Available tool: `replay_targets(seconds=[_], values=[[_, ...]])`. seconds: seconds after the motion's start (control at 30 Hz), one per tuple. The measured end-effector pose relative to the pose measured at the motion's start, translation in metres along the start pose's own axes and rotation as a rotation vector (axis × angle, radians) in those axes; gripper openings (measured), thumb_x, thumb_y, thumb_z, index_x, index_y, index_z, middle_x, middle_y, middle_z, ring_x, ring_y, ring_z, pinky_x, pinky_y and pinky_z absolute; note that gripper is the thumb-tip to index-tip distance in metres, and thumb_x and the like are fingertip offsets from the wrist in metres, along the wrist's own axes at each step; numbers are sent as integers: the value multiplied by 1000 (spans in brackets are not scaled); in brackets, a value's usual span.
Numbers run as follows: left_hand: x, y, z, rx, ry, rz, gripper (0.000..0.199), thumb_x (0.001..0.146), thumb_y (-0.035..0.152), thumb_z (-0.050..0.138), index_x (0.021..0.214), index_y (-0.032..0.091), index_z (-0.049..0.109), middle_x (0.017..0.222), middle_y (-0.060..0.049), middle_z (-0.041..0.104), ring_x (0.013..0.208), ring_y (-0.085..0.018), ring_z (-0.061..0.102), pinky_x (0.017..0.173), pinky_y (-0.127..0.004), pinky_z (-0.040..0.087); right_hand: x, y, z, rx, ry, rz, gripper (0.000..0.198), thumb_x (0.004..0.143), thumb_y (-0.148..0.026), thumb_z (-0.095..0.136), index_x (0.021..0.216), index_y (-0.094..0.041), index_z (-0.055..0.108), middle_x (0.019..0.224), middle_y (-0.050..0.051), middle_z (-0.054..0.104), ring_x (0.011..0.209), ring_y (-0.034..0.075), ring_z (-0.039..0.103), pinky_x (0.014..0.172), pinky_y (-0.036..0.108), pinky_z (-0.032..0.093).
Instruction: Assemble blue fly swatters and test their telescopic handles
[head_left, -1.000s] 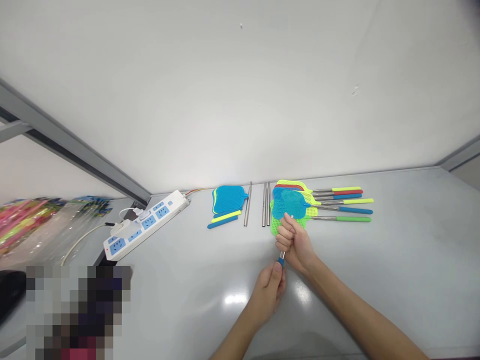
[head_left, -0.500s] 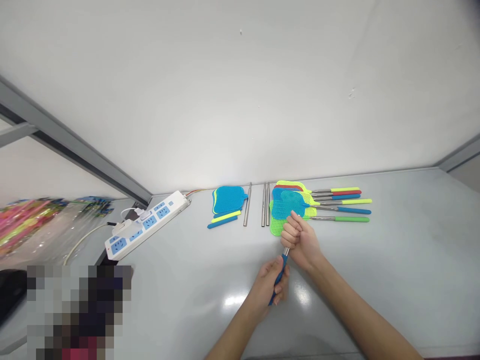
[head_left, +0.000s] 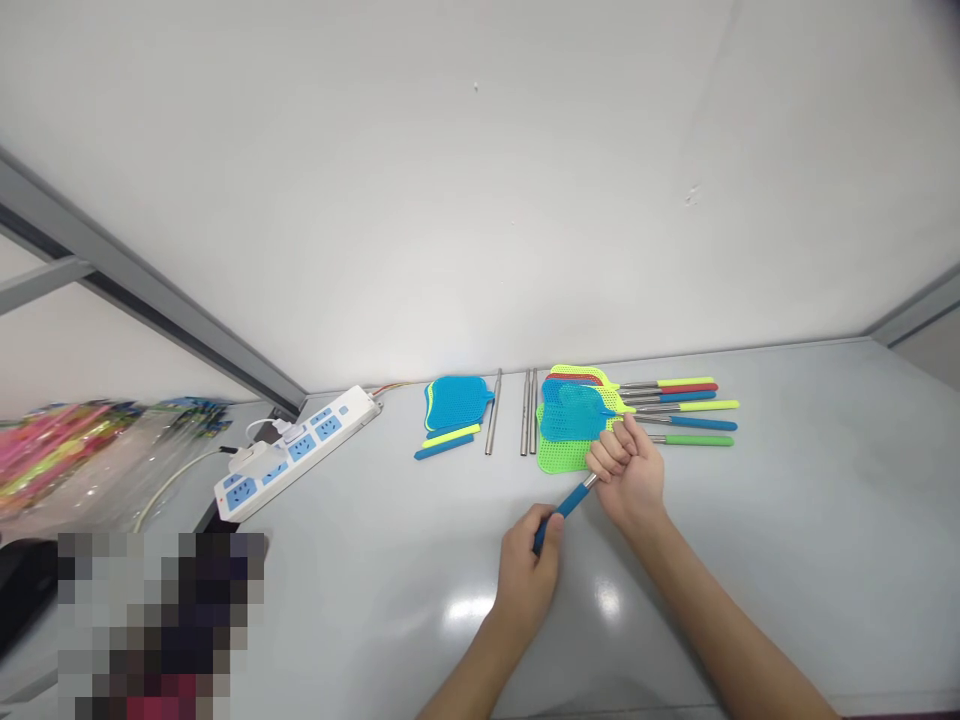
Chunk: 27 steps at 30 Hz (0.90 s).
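My left hand (head_left: 526, 565) is closed around the lower part of a blue fly swatter handle (head_left: 574, 501). At its upper end a short stretch of metal rod shows, and my right hand (head_left: 628, 470) is wrapped round it, hiding the rest. Just beyond the right hand lies a pile of fly swatters (head_left: 577, 415) in blue, yellow, red and green, their grips to the right. Left of the pile stand apart two metal rods (head_left: 529, 412) side by side and a single metal rod (head_left: 493, 412). Farther left are stacked blue and yellow swatter heads (head_left: 459, 402) and loose blue and yellow grips (head_left: 448, 442).
A white power strip (head_left: 300, 455) with plugs and cables lies slantwise at the left. Plastic bags with colourful contents (head_left: 97, 455) are beyond it, behind a grey metal frame (head_left: 165, 310). A wall (head_left: 480, 230) bounds the grey table (head_left: 360, 580) at the back.
My right hand has moved right, and the blue handle now tilts further over to the right. My left hand has turned, its thumb now lying along the handle's top.
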<state>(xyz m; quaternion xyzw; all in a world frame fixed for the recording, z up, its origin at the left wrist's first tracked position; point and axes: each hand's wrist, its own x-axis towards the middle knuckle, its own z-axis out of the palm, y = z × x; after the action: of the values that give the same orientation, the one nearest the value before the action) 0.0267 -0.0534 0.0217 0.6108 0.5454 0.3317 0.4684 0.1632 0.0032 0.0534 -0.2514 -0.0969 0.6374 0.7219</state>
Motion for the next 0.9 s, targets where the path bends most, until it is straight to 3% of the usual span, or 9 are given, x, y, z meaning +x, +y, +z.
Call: replay_targets(seconds=[0.2, 0.4, 0.53, 0.9], values=[[-3, -4, 5, 254, 17, 84, 30, 87, 32, 24, 85, 18, 50, 79, -4, 54, 73, -17, 47, 66, -28, 33, -8, 5, 7, -45, -6, -50, 42, 78, -34, 49, 50, -18, 23, 42, -8, 11, 35, 6, 10, 32, 21, 13], [-2, -8, 8, 365, -33, 41, 30, 88, 37, 22, 71, 20, 40, 60, 2, 45, 55, -14, 40, 53, -25, 26, -6, 6, 6, -43, -4, 28, 42, 78, -34, 50, 49, -18, 24, 43, -8, 12, 35, 5, 11, 32, 21, 14], [-2, -9, 7, 343, -67, 6, 33, 88, 38, 18, 65, 20, 33, 53, 3, 37, 49, -13, 34, 50, -24, 21, -5, 9, 2, -39, -8, 92, 42, 78, -32, 50, 49, -18, 23, 42, -8, 11, 35, 6, 11, 32, 21, 13], [-1, -8, -2, 163, -185, 22, 37, 87, 42, 19, 58, 19, 26, 50, 4, 28, 47, -11, 28, 48, -25, 18, -15, 7, 9, -58, -19, 98, 43, 79, -30, 47, 48, -18, 19, 42, -8, 9, 37, 7, 7, 34, 23, 11]])
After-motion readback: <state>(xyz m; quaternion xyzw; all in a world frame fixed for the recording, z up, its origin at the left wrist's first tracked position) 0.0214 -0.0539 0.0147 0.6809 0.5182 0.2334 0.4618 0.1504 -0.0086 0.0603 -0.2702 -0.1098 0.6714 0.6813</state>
